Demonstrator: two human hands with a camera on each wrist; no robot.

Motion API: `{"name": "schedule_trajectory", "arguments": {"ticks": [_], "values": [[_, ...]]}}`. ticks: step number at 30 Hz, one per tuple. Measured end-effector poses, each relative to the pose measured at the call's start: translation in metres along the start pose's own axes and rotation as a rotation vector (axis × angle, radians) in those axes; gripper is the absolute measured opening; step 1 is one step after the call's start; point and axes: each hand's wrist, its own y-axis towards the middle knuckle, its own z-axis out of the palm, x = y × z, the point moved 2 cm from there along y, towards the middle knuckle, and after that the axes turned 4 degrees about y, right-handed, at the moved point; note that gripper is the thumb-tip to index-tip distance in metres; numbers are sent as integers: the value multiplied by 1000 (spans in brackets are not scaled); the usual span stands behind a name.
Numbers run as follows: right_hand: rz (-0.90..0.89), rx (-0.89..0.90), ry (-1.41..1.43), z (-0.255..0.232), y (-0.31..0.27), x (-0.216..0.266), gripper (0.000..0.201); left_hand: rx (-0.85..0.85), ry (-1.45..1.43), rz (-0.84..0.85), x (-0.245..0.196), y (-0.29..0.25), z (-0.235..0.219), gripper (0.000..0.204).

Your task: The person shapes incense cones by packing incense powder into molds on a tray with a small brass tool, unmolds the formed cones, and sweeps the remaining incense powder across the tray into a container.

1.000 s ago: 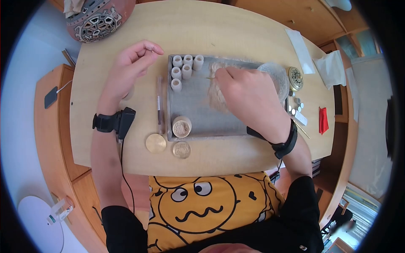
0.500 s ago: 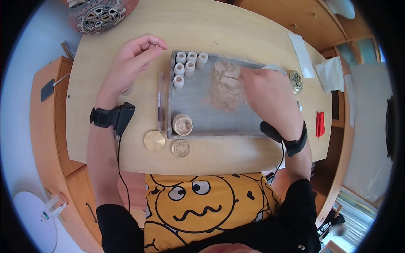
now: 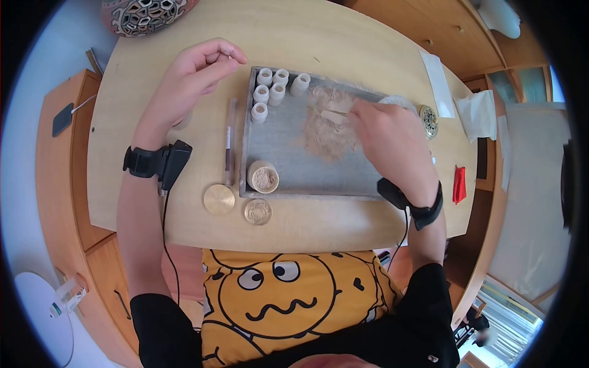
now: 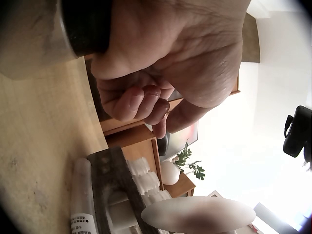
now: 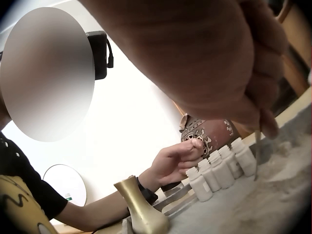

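In the head view my right hand pinches the thin handle of a small spatula. The flat pale blade lies over a spread of beige powder in a grey rectangular tray. Seen from the right wrist, the slim handle drops from the fingertips to the powder. My left hand hovers left of the tray, fingers loosely curled and thumb near the index finger, with nothing visible in it. Small white bottles, several of them and uncapped, stand in the tray's far left corner.
A brass vase with powder in its mouth occupies the tray's near left corner. Outside lie a gold disc, a patterned round piece and a clear labelled tube. A glass bowl, openwork brass lid and red pouch are rightward.
My right hand has drawn back to the right, uncovering the spatula blade and more of the powder. The left hand keeps its pose. The head view has shifted slightly.
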Motion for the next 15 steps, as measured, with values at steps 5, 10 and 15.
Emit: {"name": "schedule_trajectory", "arguments": {"ticks": [5,10,15], "values": [[-84,-143,129,-6,-16,12,4,-7,22,-4,1,-1,1,16],[-9,20,430,6,-24,26,3,12,4,0,1,-1,1,15],[71,53,749,15,-34,20,9,15,26,-1,2,0,0,15]]}}
